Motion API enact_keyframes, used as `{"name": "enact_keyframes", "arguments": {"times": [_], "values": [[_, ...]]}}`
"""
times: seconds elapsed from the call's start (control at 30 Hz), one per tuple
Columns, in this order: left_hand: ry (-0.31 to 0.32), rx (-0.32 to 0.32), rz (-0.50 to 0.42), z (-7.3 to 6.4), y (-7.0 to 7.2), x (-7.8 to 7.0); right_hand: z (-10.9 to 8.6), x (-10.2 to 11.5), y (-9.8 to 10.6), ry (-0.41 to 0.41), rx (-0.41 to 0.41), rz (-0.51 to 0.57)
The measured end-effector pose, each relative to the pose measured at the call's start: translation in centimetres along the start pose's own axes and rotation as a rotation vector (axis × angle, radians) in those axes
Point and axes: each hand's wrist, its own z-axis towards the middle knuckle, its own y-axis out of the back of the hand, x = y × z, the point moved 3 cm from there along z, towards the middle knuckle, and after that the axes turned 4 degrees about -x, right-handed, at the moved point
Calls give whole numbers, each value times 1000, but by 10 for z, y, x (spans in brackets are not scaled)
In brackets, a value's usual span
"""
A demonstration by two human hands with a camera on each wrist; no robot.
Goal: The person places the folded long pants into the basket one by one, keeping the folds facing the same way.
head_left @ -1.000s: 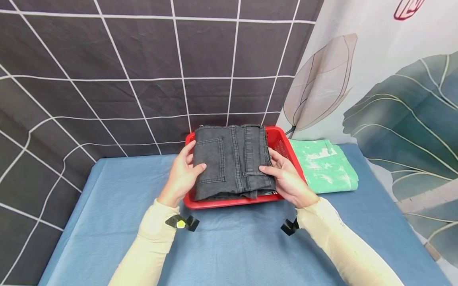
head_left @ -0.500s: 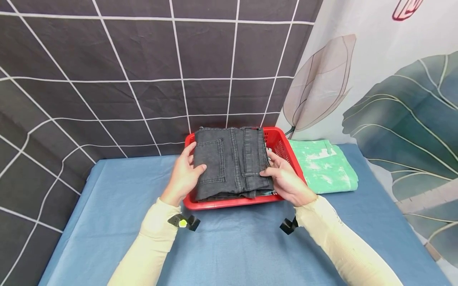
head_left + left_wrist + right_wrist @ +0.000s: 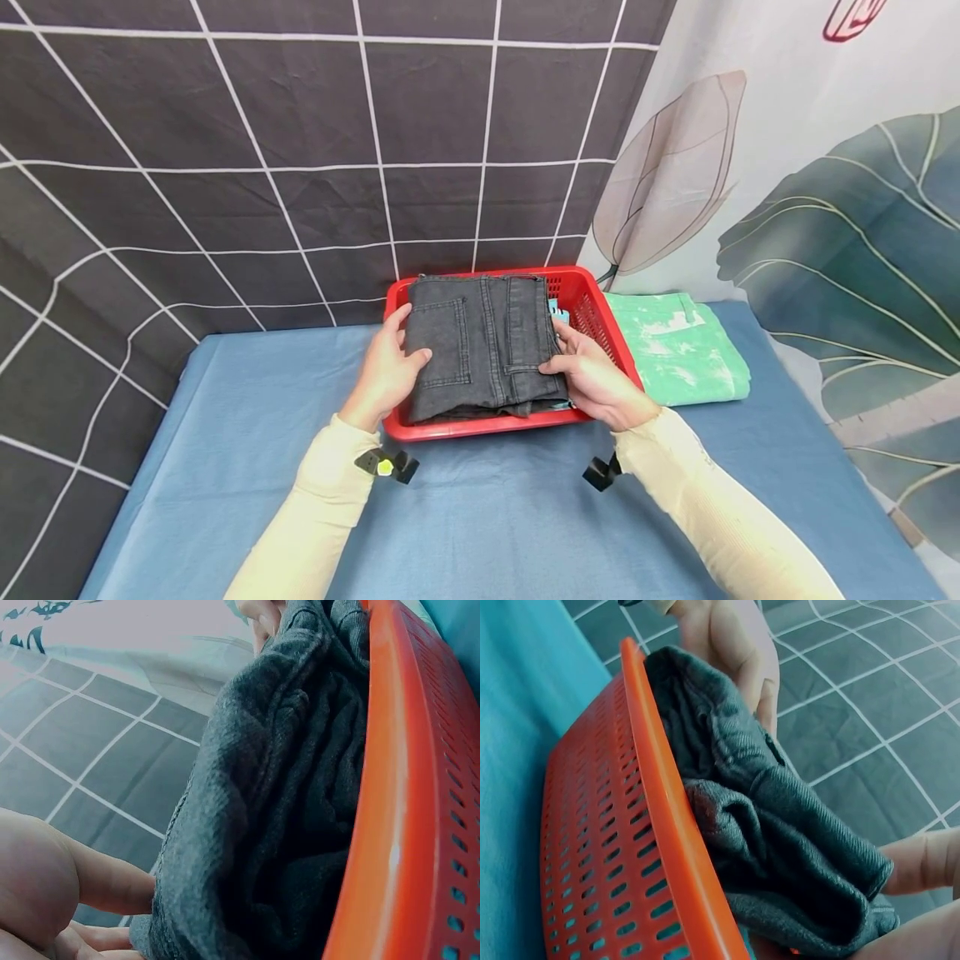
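A folded pair of dark grey jeans (image 3: 450, 346), a back pocket facing up, lies level within the red plastic basket (image 3: 480, 430). My left hand (image 3: 384, 367) grips its left edge, thumb on top and fingers at the side. At the right edge my right hand (image 3: 598, 375) pinches the denim near a belt loop, thumb above. Both wrist views show the bunched layers of the jeans (image 3: 225, 795) rising above the basket rim (image 3: 679, 817). A bit of light blue cloth (image 3: 558, 312) shows in the basket beside the jeans; the rest of it is hidden.
A folded green and white garment (image 3: 678, 348) lies on the blue-covered table (image 3: 247, 433), just right of the basket. Behind stands a dark cloth with white grid lines (image 3: 315, 108). A pale leaf-patterned curtain (image 3: 787, 333) hangs at the right.
The far edge of the jeans has come down a little and their right edge has shifted left. My right hand has moved slightly left with them. More of the light blue cloth shows.
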Motion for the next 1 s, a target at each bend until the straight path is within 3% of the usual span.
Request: {"name": "enact_keyframes", "arguments": {"times": [0.4,0.73,1.0], "values": [[-3,-26,145,2,0,3,6,-6,0,-44,2,-24],[39,-13,209,2,0,2,11,-7,-3,-86,-12,-31],[69,34,239,2,-3,3,17,-7,-2,-111,-2,-55]]}}
